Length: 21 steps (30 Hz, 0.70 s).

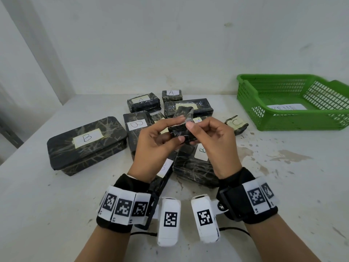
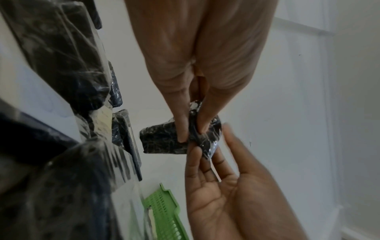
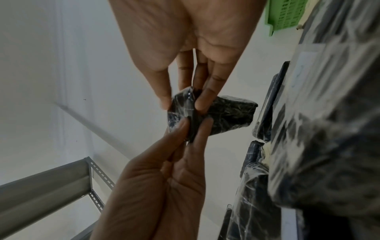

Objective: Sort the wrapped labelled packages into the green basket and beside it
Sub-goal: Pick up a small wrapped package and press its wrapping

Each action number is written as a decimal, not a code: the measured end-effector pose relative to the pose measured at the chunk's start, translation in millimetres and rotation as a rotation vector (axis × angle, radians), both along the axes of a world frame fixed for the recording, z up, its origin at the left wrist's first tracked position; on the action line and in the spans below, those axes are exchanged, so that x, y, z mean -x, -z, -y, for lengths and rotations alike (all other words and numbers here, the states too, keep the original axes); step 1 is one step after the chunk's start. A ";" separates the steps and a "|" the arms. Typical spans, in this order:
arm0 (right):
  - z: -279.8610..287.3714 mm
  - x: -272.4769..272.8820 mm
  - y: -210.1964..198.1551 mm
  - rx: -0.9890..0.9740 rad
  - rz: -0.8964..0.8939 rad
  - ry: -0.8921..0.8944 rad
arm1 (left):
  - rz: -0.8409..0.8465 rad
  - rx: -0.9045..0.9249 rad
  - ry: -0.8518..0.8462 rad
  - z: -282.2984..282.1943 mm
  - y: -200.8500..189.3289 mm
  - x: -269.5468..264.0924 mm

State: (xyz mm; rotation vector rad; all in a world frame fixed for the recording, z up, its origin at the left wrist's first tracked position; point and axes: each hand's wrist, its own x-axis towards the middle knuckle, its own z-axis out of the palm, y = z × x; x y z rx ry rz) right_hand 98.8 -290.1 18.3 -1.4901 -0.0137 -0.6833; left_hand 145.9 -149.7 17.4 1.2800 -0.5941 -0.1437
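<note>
Both hands hold one small wrapped package [image 1: 182,127] in the air above the pile, near the middle of the tabletop [image 1: 56,195]. The left hand [image 1: 156,142] curls under and around its near end, thumb along the top edge and fingers underneath. The right hand [image 1: 211,140] pinches the same end from the other side between thumb and forefinger, its other fingers loosely bent. The two-handed grip probably serves to turn the package so its label can be read, since no letter shows on the faces in view.

The package is a short dark block under clear film. Its long axis runs away from the person and tilts upward, the far end raised toward the back wall.

Below lie the other packages [image 1: 86,144], marked A or B, clustered from the centre toward the left edge. One marked C [image 1: 237,124] sits apart to the right, just beside the green basket [image 1: 245,91], which stands at the back right corner holding only a paper label. Sorting looks barely begun.
</note>
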 end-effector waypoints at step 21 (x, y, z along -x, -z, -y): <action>-0.5 0.6 -0.1 0.080 0.007 0.000 | -0.063 0.028 0.027 -5.0 -2.7 -2.1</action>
